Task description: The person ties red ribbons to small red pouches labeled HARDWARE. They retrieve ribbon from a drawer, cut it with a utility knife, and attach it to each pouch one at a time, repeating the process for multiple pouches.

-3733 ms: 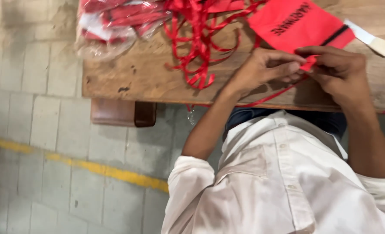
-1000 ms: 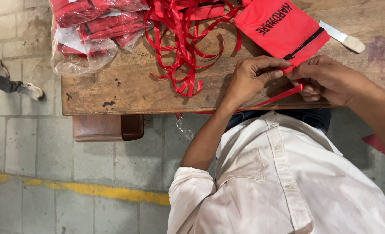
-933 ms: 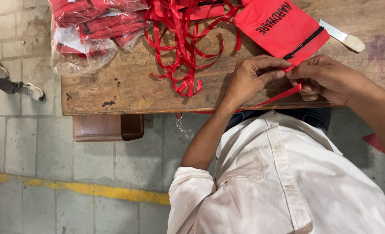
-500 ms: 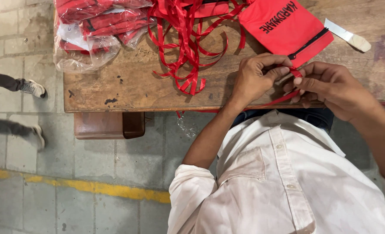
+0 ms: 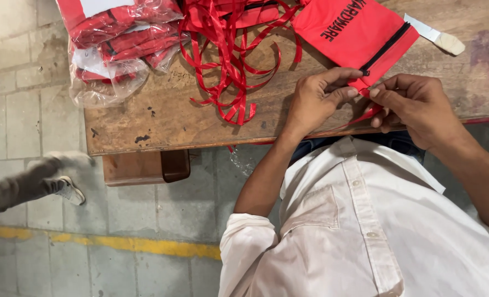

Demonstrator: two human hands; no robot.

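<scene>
With our left hand [image 5: 316, 102] and right hand [image 5: 415, 104] pinched shut on the red ribbon [image 5: 365, 116] at the zip corner of the red pouch [image 5: 354, 33] by the table's [image 5: 162, 118] edge, a slack pinch could let it slip free.

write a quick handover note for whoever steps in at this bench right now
Left hand: grip shut on the corner of the red zip pouch, at the zip's end.
Right hand: grip shut on a red ribbon at that same corner.
The pouch lies on the wooden table. To its left are the loose red ribbons, then a clear bag of red pouches.
Done: ribbon brought to the zip end.
Left: whether it is tied cannot be seen; the ribbon pile lies apart from both hands.
</scene>
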